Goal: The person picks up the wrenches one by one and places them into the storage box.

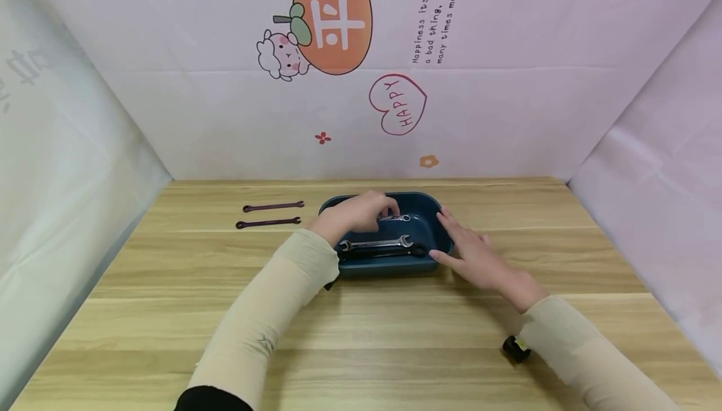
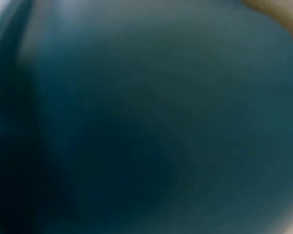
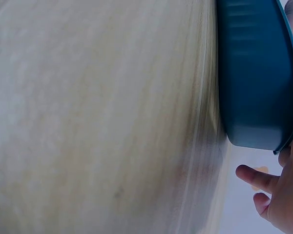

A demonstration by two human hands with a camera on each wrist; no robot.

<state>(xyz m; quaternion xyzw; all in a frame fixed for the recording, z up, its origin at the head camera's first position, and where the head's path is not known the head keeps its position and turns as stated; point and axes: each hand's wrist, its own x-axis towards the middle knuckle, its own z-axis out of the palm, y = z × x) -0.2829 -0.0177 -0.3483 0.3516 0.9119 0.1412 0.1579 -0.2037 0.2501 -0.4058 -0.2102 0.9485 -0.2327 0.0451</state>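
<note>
A dark blue tray [image 1: 361, 268] sits at the back of the wooden table. My left hand [image 1: 361, 209] reaches down into it, fingers bent over a silver wrench [image 1: 403, 217] and pinching it; part of that wrench is hidden by the hand. Nearer the front inside lie another silver wrench [image 1: 378, 244] and a black wrench [image 1: 414, 250]. At the tray's right end, my right hand [image 1: 476, 257] touches the rim with thumb and forefinger spread and mostly straight. Other fingers [image 3: 263, 180] of that hand extend past the tray's corner. Blurred tray wall [image 2: 161, 122] fills the left wrist view.
Two purple wrenches, one farther back [image 1: 273, 207] and one nearer [image 1: 267, 223], lie side by side left of the tray. A small black object [image 1: 516, 349] shows by the right sleeve. Behind the table stands a white printed backdrop [image 1: 225, 116], with cloth at both sides.
</note>
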